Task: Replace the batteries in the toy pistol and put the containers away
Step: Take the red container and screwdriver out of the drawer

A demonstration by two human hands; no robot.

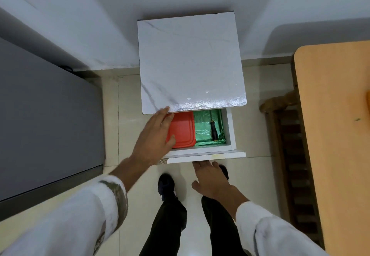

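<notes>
- The person is standing over a small white cabinet (190,65), and its drawer (230,129) is hanging pulled out toward the shoes.
- The red container (184,129) is sitting lid-up in the drawer's left half. Its far end is hiding under the cabinet's top.
- The left grip (154,135) is lying spread wide along the container's left side. Its fingers are running nearly straight toward the lip of the top, and the thumb is pressing on the lid near the front corner. It looks to be seating or steadying the box rather than clasping it.
- The right grip (210,177) is reaching up to the underside of the drawer front (206,158). Its fingertips are hiding behind that panel, so I cannot tell whether they are hooking it or lying flat. It is probably bracing the drawer.
- A screwdriver (213,130) is lying lengthwise on the green liner (204,133) in the right half, near the container but apart from it.
- The toy pistol is not showing anywhere, and the orange bench (336,135) is standing well apart on the right.
- This appears to be the putting-away stage. Before the drawer slides in, the left grip will need to clear out, or its fingers risk getting pinched under the top.
</notes>
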